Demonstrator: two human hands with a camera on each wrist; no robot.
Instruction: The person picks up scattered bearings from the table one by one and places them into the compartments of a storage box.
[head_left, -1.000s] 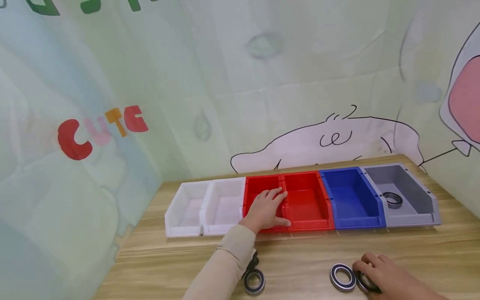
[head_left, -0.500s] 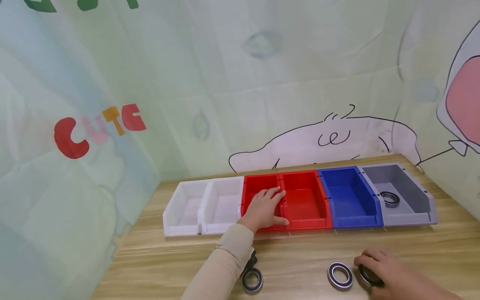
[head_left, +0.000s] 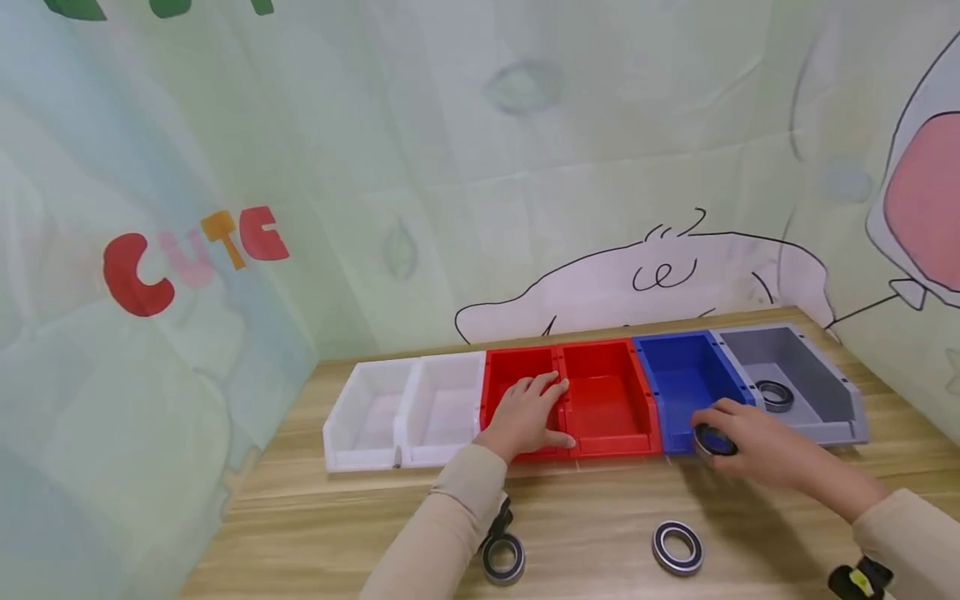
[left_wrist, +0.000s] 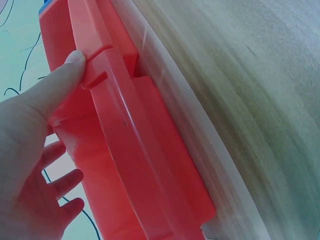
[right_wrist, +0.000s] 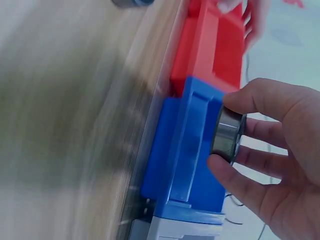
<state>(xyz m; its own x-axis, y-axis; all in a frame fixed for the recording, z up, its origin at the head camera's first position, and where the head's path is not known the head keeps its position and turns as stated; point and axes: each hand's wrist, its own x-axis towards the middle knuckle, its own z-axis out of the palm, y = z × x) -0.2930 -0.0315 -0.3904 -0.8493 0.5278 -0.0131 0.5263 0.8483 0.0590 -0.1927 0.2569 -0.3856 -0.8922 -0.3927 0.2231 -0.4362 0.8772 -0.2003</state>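
My right hand [head_left: 757,442] pinches a ball bearing [right_wrist: 228,134] by its rim, in front of the blue bin [head_left: 693,379] and above its front edge. Over the left red bin [head_left: 504,375] lies my left hand [head_left: 525,417], fingers spread, thumb touching the front rim in the left wrist view. A second bearing [head_left: 677,548] lies flat on the table below the right hand. Another bearing [head_left: 503,558] rests beside the left sleeve. Inside the grey bin [head_left: 821,375] sits one more bearing [head_left: 775,396].
Two white bins [head_left: 442,408] stand at the row's left end, and a second red bin [head_left: 607,392] stands beside the blue one. The row runs along the back of the wooden table [head_left: 592,517]. A printed cloth [head_left: 375,250] hangs behind it.
The right hand has lifted a bearing off the table and carried it forward to the blue bin. My left hand stays at the left red bin. The head view has shifted slightly.
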